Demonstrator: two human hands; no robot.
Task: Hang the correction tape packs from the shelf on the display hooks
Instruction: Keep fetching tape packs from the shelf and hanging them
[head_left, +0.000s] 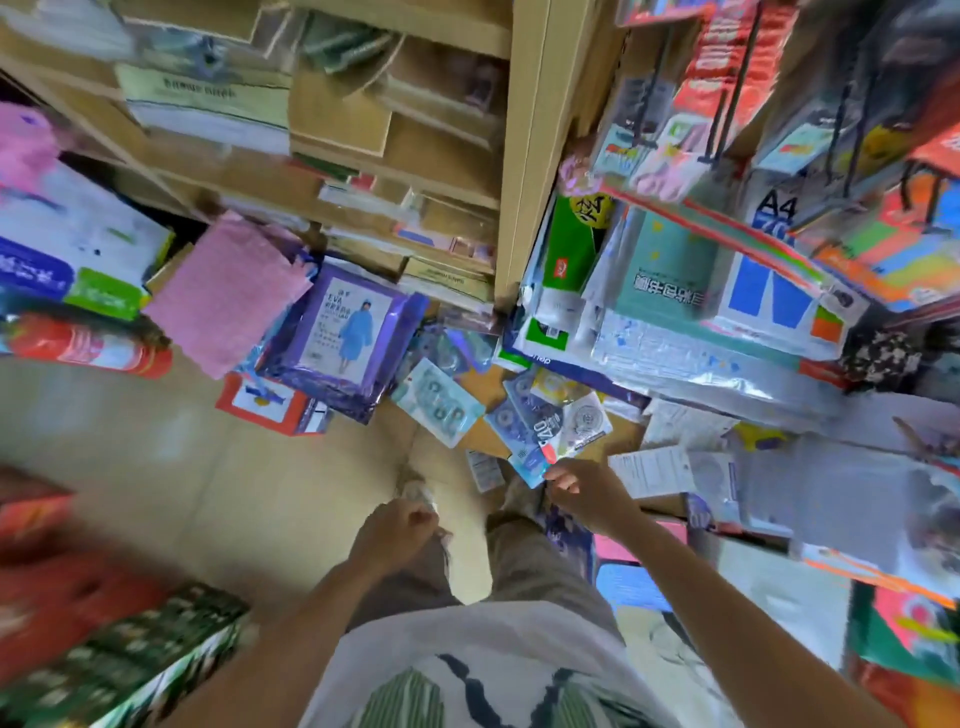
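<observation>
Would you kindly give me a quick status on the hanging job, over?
Right hand pinching a blue tape pack at the pile's edge. Left hand curled, holding nothing. More packs lie loose beyond it. Nothing blocks the hand.

We look down at our right hand (575, 488) pinching the corner of a blue pack (530, 464) at the near edge of a heap of packs (550, 410). Our left hand (400, 530) is curled in a fist, well apart.
</observation>
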